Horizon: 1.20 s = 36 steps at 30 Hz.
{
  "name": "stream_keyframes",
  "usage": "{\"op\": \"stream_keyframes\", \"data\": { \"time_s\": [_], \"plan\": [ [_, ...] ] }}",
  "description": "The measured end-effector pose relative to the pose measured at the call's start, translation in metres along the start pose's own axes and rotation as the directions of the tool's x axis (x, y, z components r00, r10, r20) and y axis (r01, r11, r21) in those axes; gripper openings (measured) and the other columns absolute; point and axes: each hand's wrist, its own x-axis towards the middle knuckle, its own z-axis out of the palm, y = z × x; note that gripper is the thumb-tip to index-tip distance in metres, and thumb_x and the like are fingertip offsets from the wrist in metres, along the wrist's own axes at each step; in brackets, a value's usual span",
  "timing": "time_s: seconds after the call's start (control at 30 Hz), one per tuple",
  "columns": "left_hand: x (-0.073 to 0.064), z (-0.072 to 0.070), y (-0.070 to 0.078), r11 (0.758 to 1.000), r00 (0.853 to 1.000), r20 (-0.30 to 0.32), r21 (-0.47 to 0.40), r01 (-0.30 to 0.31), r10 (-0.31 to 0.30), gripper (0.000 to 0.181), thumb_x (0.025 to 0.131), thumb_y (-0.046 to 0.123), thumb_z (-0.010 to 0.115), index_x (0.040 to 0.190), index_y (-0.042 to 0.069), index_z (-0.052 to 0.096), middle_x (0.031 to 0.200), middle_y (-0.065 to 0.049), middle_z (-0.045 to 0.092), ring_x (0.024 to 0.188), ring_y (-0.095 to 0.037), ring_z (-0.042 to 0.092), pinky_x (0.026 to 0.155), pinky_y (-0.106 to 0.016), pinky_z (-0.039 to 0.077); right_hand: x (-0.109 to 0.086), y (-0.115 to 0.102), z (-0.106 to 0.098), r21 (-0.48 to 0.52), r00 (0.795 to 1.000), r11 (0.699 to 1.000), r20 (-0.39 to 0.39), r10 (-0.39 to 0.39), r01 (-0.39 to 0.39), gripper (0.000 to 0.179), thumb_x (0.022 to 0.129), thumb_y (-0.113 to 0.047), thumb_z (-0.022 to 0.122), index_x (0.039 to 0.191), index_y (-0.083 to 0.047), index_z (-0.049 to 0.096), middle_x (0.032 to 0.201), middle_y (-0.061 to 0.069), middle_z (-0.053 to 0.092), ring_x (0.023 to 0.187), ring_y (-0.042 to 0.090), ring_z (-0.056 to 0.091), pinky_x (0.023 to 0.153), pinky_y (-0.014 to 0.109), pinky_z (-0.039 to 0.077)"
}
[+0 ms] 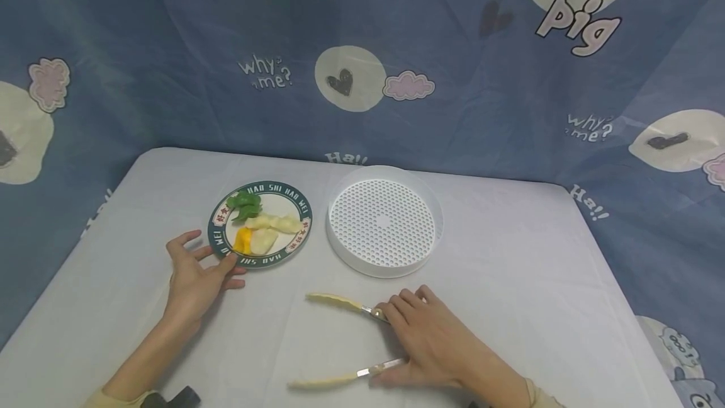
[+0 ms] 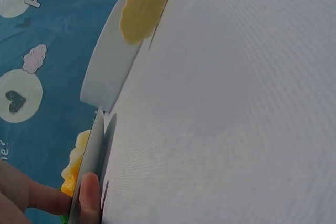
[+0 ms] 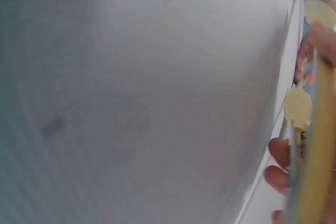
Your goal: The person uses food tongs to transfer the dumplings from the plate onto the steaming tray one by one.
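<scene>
My left hand pinches the near-left rim of a round plate with a green lettered border. In the left wrist view the plate stands edge-on between thumb and finger, slightly off the table. On it lie pale dumplings, a yellow-orange piece and green leaves. Tongs with yellow scalloped tips are gripped by my right hand, their two arms spread wide and nothing between them. The joined end of the tongs is hidden under the hand. One yellow arm of the tongs looms blurred in the right wrist view.
A round white steamer basket with a perforated base sits right of the plate, beyond the tongs. The white-covered table ends at a blue patterned curtain behind. A dark strap piece shows by the left wrist.
</scene>
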Motion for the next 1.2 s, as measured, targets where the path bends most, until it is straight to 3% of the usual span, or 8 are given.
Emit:
{"op": "stream_keyframes", "data": {
  "time_s": [0.33, 0.63, 0.83, 0.97, 1.2],
  "plan": [
    [-0.002, 0.001, -0.001, 0.999, 1.0, -0.013, 0.041, 0.001, 0.0, 0.089, 0.107, 0.006, 0.061, 0.166, 0.016, -0.004, 0.167, -0.037, 0.031, 0.064, -0.004, 0.076, 0.066, -0.025, 0.071, 0.006, 0.004, -0.005, -0.076, 0.997, 0.997, -0.073, -0.024, 0.019, 0.096, 0.085, -0.098, 0.047, 0.129, -0.015, 0.063, 0.1, -0.007, 0.067, 0.097, 0.016, 0.062, 0.089, 0.034, 0.05],
    [-0.002, 0.001, -0.002, 0.999, 1.0, -0.025, 0.038, -0.002, 0.003, 0.087, 0.106, 0.006, 0.061, 0.167, 0.014, 0.0, 0.166, -0.037, 0.031, 0.065, -0.001, 0.075, 0.066, -0.026, 0.071, 0.02, 0.0, -0.012, -0.093, 0.992, 0.995, -0.12, 0.027, -0.038, 0.093, 0.086, -0.099, 0.043, 0.127, -0.018, 0.065, 0.097, -0.008, 0.067, 0.089, 0.014, 0.061, 0.081, 0.031, 0.049],
    [-0.002, 0.002, -0.003, 0.999, 1.0, -0.028, 0.04, -0.002, 0.004, 0.086, 0.106, 0.007, 0.061, 0.167, 0.013, 0.001, 0.165, -0.037, 0.032, 0.067, 0.001, 0.074, 0.066, -0.025, 0.071, 0.031, -0.003, -0.013, -0.082, 0.986, 0.992, -0.147, 0.08, -0.093, 0.089, 0.085, -0.099, 0.046, 0.121, -0.02, 0.063, 0.099, -0.006, 0.069, 0.093, 0.016, 0.065, 0.081, 0.032, 0.051],
    [-0.002, 0.002, -0.004, 0.999, 1.0, -0.031, 0.039, 0.0, 0.001, 0.085, 0.107, 0.008, 0.062, 0.167, 0.013, 0.002, 0.165, -0.036, 0.033, 0.066, 0.0, 0.074, 0.066, -0.025, 0.071, 0.039, -0.004, -0.012, -0.092, 0.978, 0.989, -0.187, 0.098, -0.117, 0.086, 0.084, -0.099, 0.048, 0.115, -0.02, 0.062, 0.094, -0.006, 0.069, 0.086, 0.015, 0.062, 0.073, 0.031, 0.049],
    [-0.002, 0.001, -0.004, 0.999, 0.999, -0.038, 0.048, 0.0, 0.002, 0.084, 0.107, 0.008, 0.062, 0.166, 0.013, 0.003, 0.165, -0.035, 0.033, 0.066, 0.0, 0.074, 0.066, -0.025, 0.071, 0.055, -0.007, -0.012, -0.121, 0.968, 0.983, -0.226, 0.106, -0.136, 0.087, 0.085, -0.096, 0.051, 0.123, -0.019, 0.065, 0.091, -0.005, 0.068, 0.084, 0.018, 0.063, 0.067, 0.031, 0.049]
  ]
}}
